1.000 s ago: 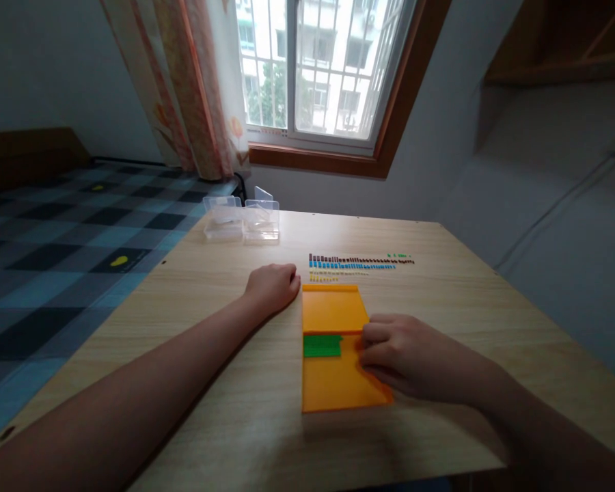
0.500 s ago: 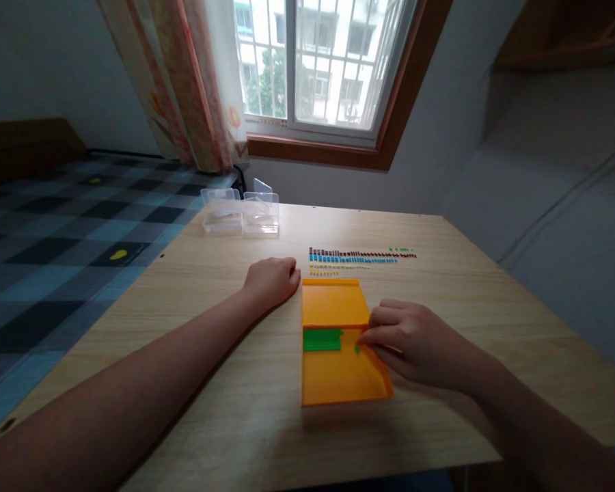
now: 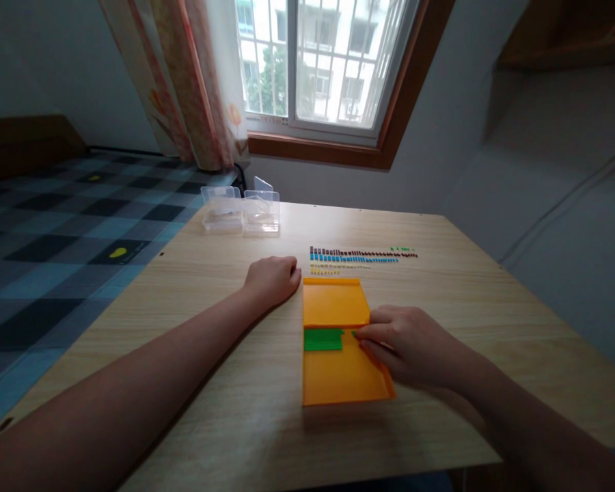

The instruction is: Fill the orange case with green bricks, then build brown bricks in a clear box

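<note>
An orange two-part tray (image 3: 338,383) lies on the wooden table, with a block of green strips (image 3: 322,339) along the left of its nearer half. Over the tray's right side, my right hand (image 3: 404,342) is closed in a pinch. At its fingertips is a small green piece (image 3: 354,334), just right of the green strips and close to the tray's dividing ridge. My left hand (image 3: 272,280) rests in a loose fist on the table, left of the tray's far corner. Nothing shows in its fingers.
Beyond the tray lie rows of tiny dark brown pieces (image 3: 359,253), blue pieces (image 3: 353,259) and yellow pieces (image 3: 324,271), with several green pieces (image 3: 402,249) at the right. Clear plastic boxes (image 3: 261,220) stand at the table's far left. A checkered bed (image 3: 72,225) is to the left.
The small green piece has moved away from me, toward the dividing ridge, together with my right fingertips. My left hand has stayed in place.
</note>
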